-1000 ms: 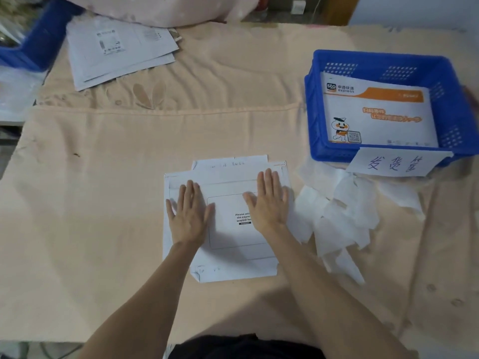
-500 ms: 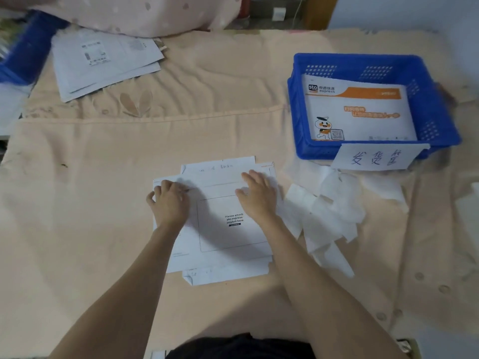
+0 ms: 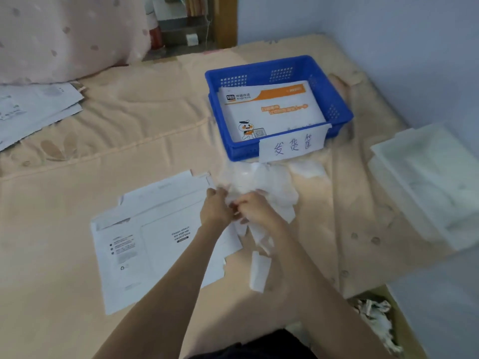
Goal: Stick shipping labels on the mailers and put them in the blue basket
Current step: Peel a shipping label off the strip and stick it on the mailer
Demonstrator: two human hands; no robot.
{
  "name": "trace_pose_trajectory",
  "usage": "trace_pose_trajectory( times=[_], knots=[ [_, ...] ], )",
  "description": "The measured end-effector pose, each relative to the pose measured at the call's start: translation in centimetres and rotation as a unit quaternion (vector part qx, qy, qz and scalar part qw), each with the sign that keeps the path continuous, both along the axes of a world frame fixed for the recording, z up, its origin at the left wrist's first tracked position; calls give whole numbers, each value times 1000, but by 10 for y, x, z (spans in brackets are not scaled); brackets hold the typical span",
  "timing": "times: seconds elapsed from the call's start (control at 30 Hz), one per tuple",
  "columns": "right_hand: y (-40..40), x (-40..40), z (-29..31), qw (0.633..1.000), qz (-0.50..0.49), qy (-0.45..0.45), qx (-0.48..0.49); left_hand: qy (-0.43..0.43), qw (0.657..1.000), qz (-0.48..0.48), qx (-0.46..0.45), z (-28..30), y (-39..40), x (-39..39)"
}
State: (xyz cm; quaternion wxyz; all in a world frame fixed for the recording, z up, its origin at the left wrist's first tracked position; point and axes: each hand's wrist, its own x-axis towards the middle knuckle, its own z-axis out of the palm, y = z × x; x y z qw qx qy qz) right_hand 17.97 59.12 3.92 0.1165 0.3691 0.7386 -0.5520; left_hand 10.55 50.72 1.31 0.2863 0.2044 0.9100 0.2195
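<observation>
White mailers (image 3: 155, 239) lie stacked on the peach cloth in front of me, the top one showing a printed label box. To their right is a heap of white backing-paper strips (image 3: 269, 193). My left hand (image 3: 216, 208) and my right hand (image 3: 255, 211) are together over that heap, fingers curled, gripping a bunch of the white strips; blur hides the exact hold. One strip (image 3: 259, 272) lies loose nearer me. The blue basket (image 3: 337, 99) stands beyond, holding an orange-and-white mailer (image 3: 269, 110) and bearing a handwritten paper tag (image 3: 293, 146).
More white mailers (image 3: 33, 110) lie at the far left by a pink pillow (image 3: 64, 35). A pile of translucent white bags (image 3: 427, 177) sits at the right. Crumpled paper (image 3: 375, 314) fills a bin at the lower right. A blue wall (image 3: 388, 47) bounds the right side.
Both hands left the top mailer and moved right onto the strip heap, where they now grip strips. The camera turned right, bringing the bag pile and bin into view.
</observation>
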Motion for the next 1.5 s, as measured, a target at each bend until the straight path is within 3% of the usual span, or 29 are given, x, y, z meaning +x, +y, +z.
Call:
trace_pose_trajectory(
  times=[0.2,0.27,0.4,0.53,0.63,0.77,0.9,0.93,1.0,1.07,1.1,1.5],
  knots=[
    [14,28,-29,967,-11,-54,247,72,997,-4,-23,-25,12,23],
    [16,29,-29,956,-8,-57,288,81,996,0,-41,-28,16,26],
    [16,22,-34,976,-64,-38,203,51,997,64,-3,-30,23,25],
    [19,15,-40,974,-218,-6,67,-27,987,110,119,-25,28,19],
    [27,16,-39,969,-243,28,15,-87,968,139,190,-15,28,16],
    [24,15,-28,951,-279,131,9,31,957,166,234,-3,31,23],
    [26,10,-15,916,-347,190,-66,103,929,210,288,11,34,26],
    [29,10,-13,916,-344,198,-65,83,928,217,292,14,35,24],
    [30,8,-5,924,-309,219,-54,-60,918,237,313,22,41,21],
    [28,6,0,928,-281,235,-68,-203,880,257,344,29,46,21],
    [26,5,1,929,-273,237,-79,-226,870,262,352,31,47,20],
    [28,3,6,918,-290,229,-146,-241,888,188,344,38,33,11]
  ],
)
